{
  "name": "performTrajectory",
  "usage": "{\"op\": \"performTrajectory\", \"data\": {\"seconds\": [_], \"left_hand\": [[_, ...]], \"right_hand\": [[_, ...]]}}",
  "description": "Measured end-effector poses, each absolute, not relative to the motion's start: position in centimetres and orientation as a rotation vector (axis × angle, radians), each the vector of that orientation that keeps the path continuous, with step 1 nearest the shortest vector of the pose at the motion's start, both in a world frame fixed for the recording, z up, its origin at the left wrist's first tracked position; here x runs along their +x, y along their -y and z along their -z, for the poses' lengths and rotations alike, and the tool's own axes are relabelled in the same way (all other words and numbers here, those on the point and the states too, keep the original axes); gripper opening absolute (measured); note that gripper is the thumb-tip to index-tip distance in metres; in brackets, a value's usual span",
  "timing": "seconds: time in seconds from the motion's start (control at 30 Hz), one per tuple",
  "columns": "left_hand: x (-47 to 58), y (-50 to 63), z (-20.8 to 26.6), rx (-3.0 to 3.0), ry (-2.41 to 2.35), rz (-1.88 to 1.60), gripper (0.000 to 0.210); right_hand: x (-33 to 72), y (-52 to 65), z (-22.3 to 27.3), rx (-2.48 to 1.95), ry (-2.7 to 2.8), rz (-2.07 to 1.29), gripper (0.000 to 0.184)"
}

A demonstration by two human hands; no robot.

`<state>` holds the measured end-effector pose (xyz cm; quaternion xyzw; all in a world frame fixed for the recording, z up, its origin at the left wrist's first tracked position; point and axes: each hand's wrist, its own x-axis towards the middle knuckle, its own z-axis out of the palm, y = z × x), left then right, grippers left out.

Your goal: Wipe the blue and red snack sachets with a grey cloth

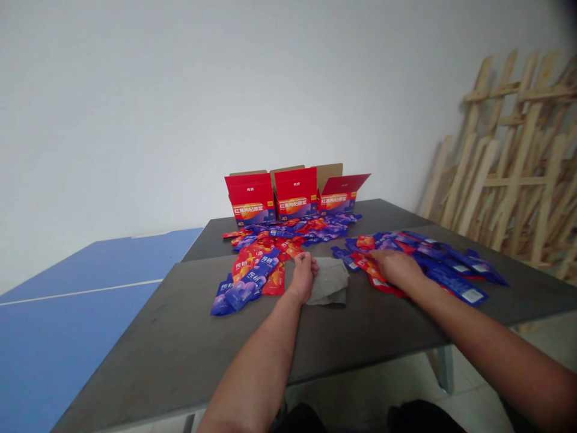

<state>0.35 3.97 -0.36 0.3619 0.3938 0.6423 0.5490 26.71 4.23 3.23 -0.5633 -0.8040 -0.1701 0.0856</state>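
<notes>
My left hand (pixel 305 275) is curled closed at the left edge of a folded grey cloth (pixel 328 281), beside a loose heap of red pouches (pixel 246 260) and blue-purple pouches (pixel 253 281). Whatever its fingers may hold is hidden. To the right, my right hand (pixel 397 269) reaches down into a second pile, its fingers closed on the edge of a red pouch (pixel 367 264). Around that hand lie several blue pouches (pixel 451 282), overlapping one another. Its fingertips are partly hidden by the back of the hand.
Three red-and-purple cartons, a left one (pixel 252 201), a middle one (pixel 296 195) and a right one (pixel 341 195), stand with raised flaps at the back of the dark table (pixel 189 343). More pouches (pixel 315 227) lie before them. A blue table (pixel 112 270) adjoins left; wooden frames (pixel 509 162) lean right.
</notes>
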Motion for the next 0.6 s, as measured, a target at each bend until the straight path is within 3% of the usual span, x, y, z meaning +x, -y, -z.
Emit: {"op": "performTrajectory", "data": {"seconds": [0.3, 0.6], "left_hand": [[0.2, -4.3, 1.1, 0.969, -0.934, -1.469, 0.015], [0.6, -3.9, 1.2, 0.964, -0.913, -1.434, 0.014]], "right_hand": [[24.3, -3.7, -3.4, -1.467, 2.450, 0.422, 0.035], [9.8, -8.0, -6.4, -1.166, 2.361, -0.233, 0.022]]}}
